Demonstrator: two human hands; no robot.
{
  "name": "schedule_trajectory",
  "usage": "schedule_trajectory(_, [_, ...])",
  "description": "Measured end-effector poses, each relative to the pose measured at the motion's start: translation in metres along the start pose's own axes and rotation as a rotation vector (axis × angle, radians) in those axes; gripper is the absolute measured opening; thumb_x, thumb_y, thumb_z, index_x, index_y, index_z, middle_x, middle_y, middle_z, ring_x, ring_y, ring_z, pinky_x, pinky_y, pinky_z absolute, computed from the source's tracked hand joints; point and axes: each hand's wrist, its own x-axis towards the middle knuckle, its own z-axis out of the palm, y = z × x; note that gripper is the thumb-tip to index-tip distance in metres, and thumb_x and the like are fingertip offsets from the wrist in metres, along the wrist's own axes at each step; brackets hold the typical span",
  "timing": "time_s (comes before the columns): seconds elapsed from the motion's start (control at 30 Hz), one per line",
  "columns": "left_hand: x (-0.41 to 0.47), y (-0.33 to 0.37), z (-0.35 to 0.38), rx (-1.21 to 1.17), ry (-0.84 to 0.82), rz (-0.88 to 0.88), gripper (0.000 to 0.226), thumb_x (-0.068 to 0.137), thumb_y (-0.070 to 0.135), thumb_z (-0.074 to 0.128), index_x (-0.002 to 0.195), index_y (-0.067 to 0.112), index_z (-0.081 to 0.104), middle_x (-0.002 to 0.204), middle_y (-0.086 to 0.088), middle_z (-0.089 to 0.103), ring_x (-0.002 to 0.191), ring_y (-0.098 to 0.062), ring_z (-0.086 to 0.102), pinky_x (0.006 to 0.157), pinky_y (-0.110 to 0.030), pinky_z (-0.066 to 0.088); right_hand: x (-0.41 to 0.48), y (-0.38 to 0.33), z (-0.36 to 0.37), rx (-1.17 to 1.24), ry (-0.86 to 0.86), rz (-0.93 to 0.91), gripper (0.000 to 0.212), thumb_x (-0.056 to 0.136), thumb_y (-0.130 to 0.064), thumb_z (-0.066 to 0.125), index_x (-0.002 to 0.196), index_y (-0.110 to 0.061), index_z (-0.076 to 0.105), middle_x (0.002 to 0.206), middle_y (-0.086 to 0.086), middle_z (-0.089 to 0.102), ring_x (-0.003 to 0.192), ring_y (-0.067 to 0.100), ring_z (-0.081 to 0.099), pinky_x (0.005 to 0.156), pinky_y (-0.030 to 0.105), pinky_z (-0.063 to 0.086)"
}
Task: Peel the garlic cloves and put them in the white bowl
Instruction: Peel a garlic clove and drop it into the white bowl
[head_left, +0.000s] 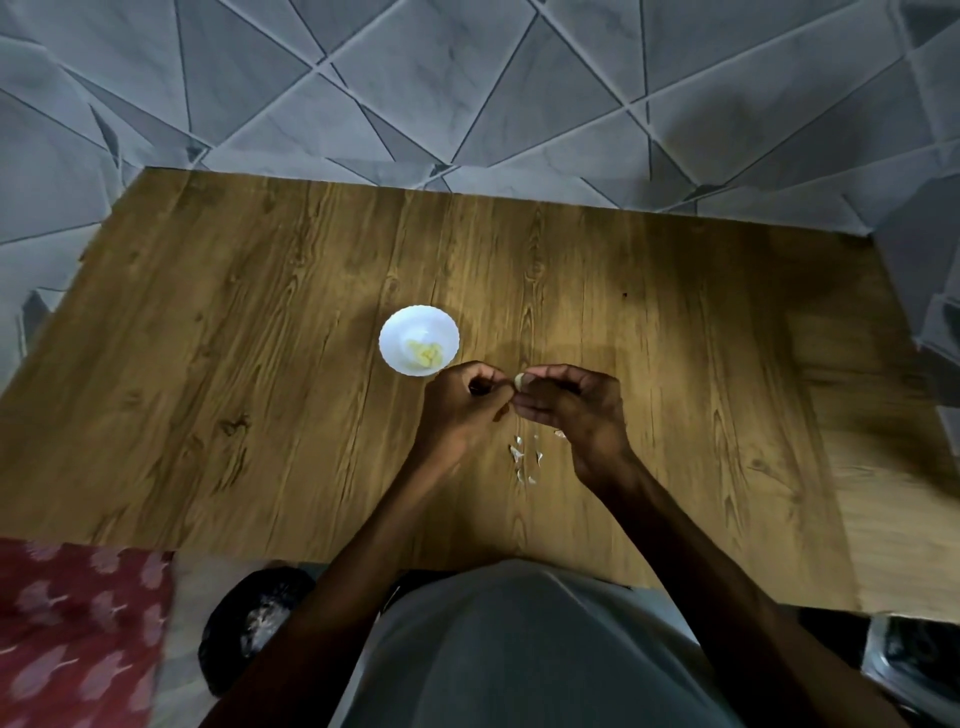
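We hold one garlic clove (519, 382) in the air between our two hands, above the middle of the table (260, 338) and a little nearer its near edge than the white bowl (395, 332) is. The right hand (576, 405) has the clove pinched between thumb and forefinger, its other fingers curled under. The left hand (462, 410) is curled as well, with its grip closed on the clove's other end. We cannot tell whether those fingertips have the papery skin or the flesh itself.

The bowl stands on the table just beyond the left hand, toward the far edge, and a few peeled cloves (427, 354) lie in it, pale yellow. Peel scraps (524, 454) lie on the wood under our wrists, toward the near edge.

We judge the clove to be light, firm and small enough to slip away. Once bare it will probably be a bit tacky and smooth, so a squeeze across its rounded middle could shoot it out. It seems better to hold it by its flat sides with one grip while the other picks at the skin at the tip or root end, where it lifts most easily. The skin itself is thin, dry and brittle, so it will likely come off in flakes rather than one piece.
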Motion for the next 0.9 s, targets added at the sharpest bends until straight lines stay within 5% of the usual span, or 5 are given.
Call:
schedule_trajectory(0.23, [0.009,-0.027,-0.005,0.225,-0.137,-0.004,0.006,0.077,0.014,0.072,0.08,0.018,0.074,0.067,0.004,0.072,0.061,-0.008,0.067,0.066,-0.029,0.056,0.014,0.014,-0.014,-0.018,-0.017,0.112,0.018,0.088,0.002,0.067,0.104,0.009,0.068,0.092,0.02,0.072,0.081,0.029,0.071,0.07,0.03,0.06])
schedule_trajectory(0.43, [0.014,-0.069,0.014,0.487,-0.232,-0.166,0.012,0.073,0.019,0.077,0.084,0.017,0.075,0.078,0.001,0.074,0.066,-0.009,0.066,0.063,-0.026,0.054,0.028,0.051,-0.036,-0.513,0.08,0.017,0.004,0.082,-0.005,0.076,0.084,-0.008,0.076,0.076,0.008,0.074,0.071,0.026,0.072,0.066,0.035,0.061])
schedule_trajectory(0.57, [0.019,-0.075,0.016,0.491,-0.27,-0.158,0.015,0.087,0.014,0.063,0.096,0.012,0.075,0.086,-0.004,0.075,0.069,-0.011,0.066,0.069,-0.025,0.053,0.036,0.062,-0.04,-0.697,0.097,-0.019,0.011,0.081,-0.008,0.079,0.075,-0.016,0.075,0.07,0.006,0.074,0.064,0.022,0.073,0.068,0.042,0.062])
schedule_trajectory(0.7, [0.022,-0.079,0.0,0.413,-0.235,-0.16,0.013,0.086,0.013,0.062,0.087,0.014,0.075,0.07,-0.003,0.073,0.063,-0.014,0.068,0.068,-0.032,0.057,0.047,0.063,-0.03,-0.855,0.013,-0.09,0.005,0.08,-0.012,0.08,0.077,-0.013,0.076,0.07,-0.001,0.072,0.06,0.009,0.068,0.067,0.031,0.059])
schedule_trajectory(0.9, [0.027,-0.09,-0.031,0.381,-0.127,-0.19,0.012,0.076,0.008,0.073,0.087,0.01,0.075,0.085,-0.007,0.074,0.076,-0.015,0.067,0.068,-0.021,0.05,0.076,0.072,0.01,-1.0,-0.167,-0.152,0.011,0.076,-0.014,0.08,0.085,-0.008,0.076,0.085,0.008,0.074,0.08,0.022,0.07,0.073,0.037,0.056])
